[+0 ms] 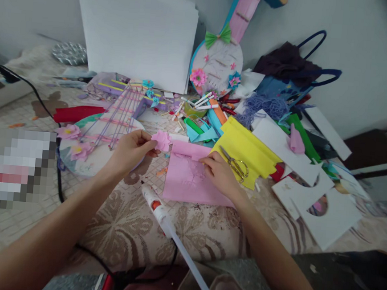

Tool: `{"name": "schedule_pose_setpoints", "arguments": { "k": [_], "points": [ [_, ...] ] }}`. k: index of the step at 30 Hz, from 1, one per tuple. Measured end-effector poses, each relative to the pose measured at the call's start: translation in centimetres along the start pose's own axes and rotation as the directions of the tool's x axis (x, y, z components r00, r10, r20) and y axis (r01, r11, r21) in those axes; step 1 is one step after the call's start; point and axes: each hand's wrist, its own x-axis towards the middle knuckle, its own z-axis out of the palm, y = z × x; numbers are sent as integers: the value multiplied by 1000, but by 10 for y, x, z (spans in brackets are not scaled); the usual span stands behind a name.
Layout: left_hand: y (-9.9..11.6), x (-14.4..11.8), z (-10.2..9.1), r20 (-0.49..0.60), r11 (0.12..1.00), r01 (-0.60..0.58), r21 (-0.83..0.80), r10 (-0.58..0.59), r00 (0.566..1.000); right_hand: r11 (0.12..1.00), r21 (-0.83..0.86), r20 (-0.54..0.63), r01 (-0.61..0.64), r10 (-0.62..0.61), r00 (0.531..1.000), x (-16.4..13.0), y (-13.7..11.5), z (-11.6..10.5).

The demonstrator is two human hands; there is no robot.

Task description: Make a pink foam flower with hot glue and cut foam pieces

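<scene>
In the head view my left hand (pixel 133 151) pinches a pink paper flower (pixel 162 140) at its edge, above the tablecloth. My right hand (pixel 220 171) is closed, thumb and fingertips together on the pink paper (pixel 183 191) near its folded upper part. Whether it grips a separate small piece there, I cannot tell. Below the hands lies a white glue gun (pixel 155 204) with a long glue stick out of its back. Beyond my left hand is a round cardboard instrument (pixel 98 166) with purple yarn strings and pink flowers.
Yellow paper (pixel 247 144) with scissors (pixel 235 165) on it lies right of my hand. Cut white boards (pixel 337 214) are farther right. A decorated paper instrument (pixel 216 68) and a large white board (pixel 138 33) lean on the wall. A black cable (pixel 59 165) crosses the left side.
</scene>
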Motion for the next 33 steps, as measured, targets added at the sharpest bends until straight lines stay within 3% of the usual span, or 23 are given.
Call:
{"name": "schedule_pose_setpoints", "arguments": {
  "k": [3,7,15,21,27,33],
  "points": [
    [-1,1,-1,7,1000,-6,0,6,1000,1000,7,-44,0,1,999,5,1,-2],
    [-2,1,-1,7,1000,-13,5,13,1000,999,32,-12,32,-32,999,9,3,0],
    [-3,1,-1,0,1000,-25,8,25,1000,978,176,114,116,-137,984,9,-6,-3],
    [-2,0,0,3,1000,-21,18,21,1000,941,294,299,167,-257,919,-7,-5,-12],
    [1,-2,2,-18,999,1,33,0,1000,972,223,91,69,-91,992,-9,-4,-11],
    [0,0,2,-8,999,1,37,0,1000,977,190,92,100,-119,989,-10,-5,-8]
  ]
}}
